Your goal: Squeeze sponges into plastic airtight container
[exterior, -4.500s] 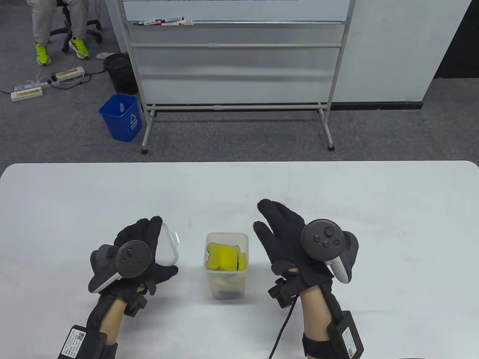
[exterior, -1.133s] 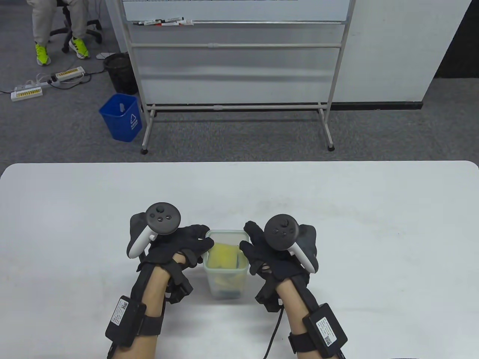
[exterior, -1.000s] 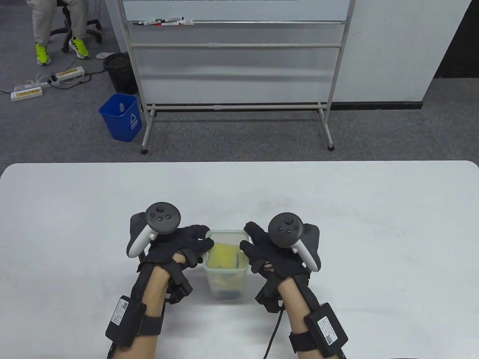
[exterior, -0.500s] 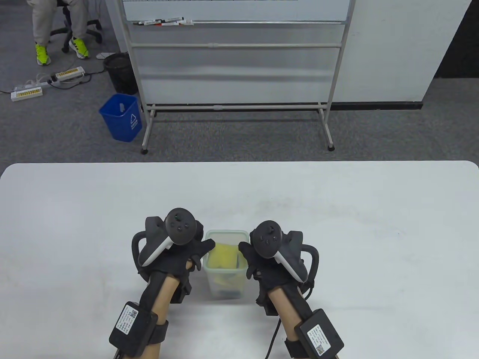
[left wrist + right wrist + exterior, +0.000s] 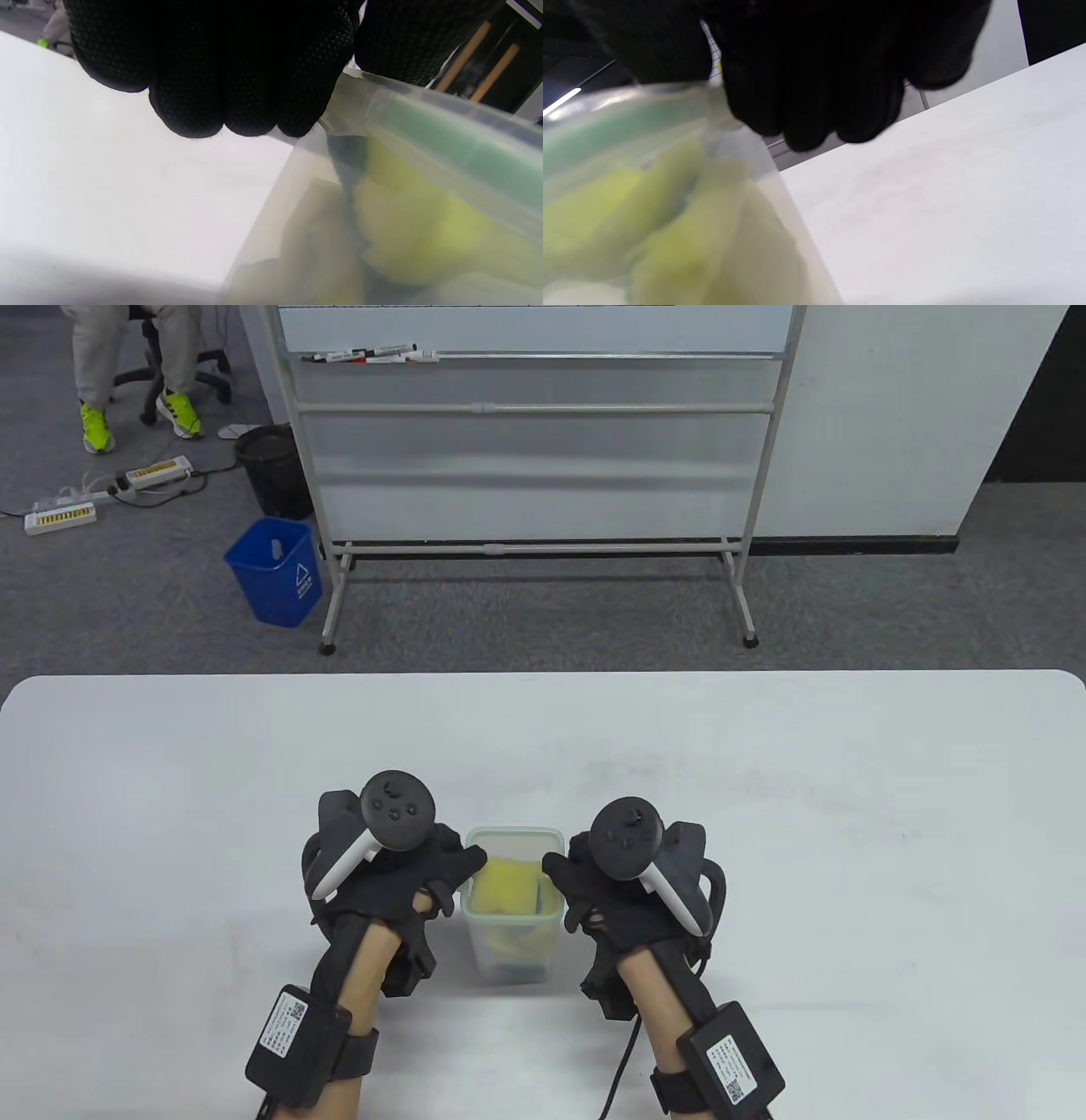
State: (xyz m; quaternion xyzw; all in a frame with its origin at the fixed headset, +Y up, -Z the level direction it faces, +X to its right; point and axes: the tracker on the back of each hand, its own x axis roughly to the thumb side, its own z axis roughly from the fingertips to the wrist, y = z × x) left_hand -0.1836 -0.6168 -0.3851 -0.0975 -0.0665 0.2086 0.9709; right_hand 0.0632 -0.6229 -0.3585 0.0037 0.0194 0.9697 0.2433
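Note:
A clear plastic container [image 5: 512,937] stands on the white table [image 5: 806,780] near the front edge, packed with yellow sponges [image 5: 507,887]. Its translucent lid [image 5: 515,838] sits on top. My left hand [image 5: 454,872] grips the lid's left edge, thumb on top and fingers curled down the side. My right hand [image 5: 567,878] grips the right edge the same way. In the left wrist view the curled fingertips [image 5: 237,114] sit at the lid's rim above the container wall [image 5: 322,203]. In the right wrist view the fingertips [image 5: 814,114] hang beside the container [image 5: 670,199].
Beyond the table's far edge stand a whiteboard frame [image 5: 543,543], a blue bin [image 5: 276,572] and a black bin [image 5: 271,470] on grey carpet. A seated person's legs [image 5: 127,364] show at the top left.
Earlier my left hand held the lid off to the left and the container was open. Now the lid is on. In the last second both hands rolled inward and curled over its edges.

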